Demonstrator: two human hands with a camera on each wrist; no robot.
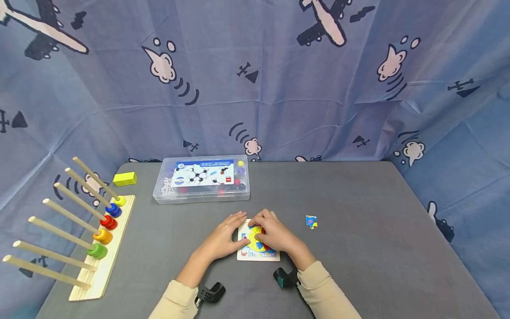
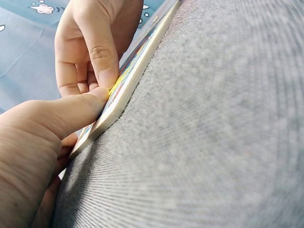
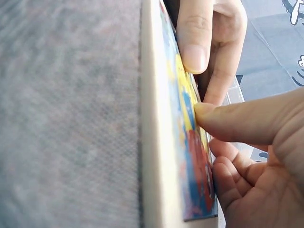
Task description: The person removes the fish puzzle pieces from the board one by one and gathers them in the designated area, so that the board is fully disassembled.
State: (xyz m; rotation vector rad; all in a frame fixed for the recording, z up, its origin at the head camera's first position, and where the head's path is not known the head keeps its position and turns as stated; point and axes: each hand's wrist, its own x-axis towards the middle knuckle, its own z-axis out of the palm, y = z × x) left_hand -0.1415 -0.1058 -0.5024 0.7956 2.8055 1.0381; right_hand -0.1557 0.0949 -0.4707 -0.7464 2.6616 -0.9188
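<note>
A small wooden jigsaw puzzle board (image 1: 259, 258) with a pale rim and a yellow, red and blue picture lies on the grey table. My left hand (image 1: 224, 237) grips its left side, thumb over the face and fingers along the outer edge. Over the picture, my right hand (image 1: 276, 232) bends its fingers and thumb onto a yellow puzzle piece (image 3: 184, 78); the fingers partly hide that piece. Both thumbs come close together in the left wrist view. One loose blue and yellow puzzle piece (image 1: 311, 221) lies apart, right of the board.
A clear plastic case (image 1: 203, 195) of molecule-model parts stands behind the board. At the left is a wooden peg stand (image 1: 104, 270) with coloured rings and tall pegs, near a yellow-green block (image 1: 125, 178). A printed curtain (image 1: 255, 88) hangs behind the table.
</note>
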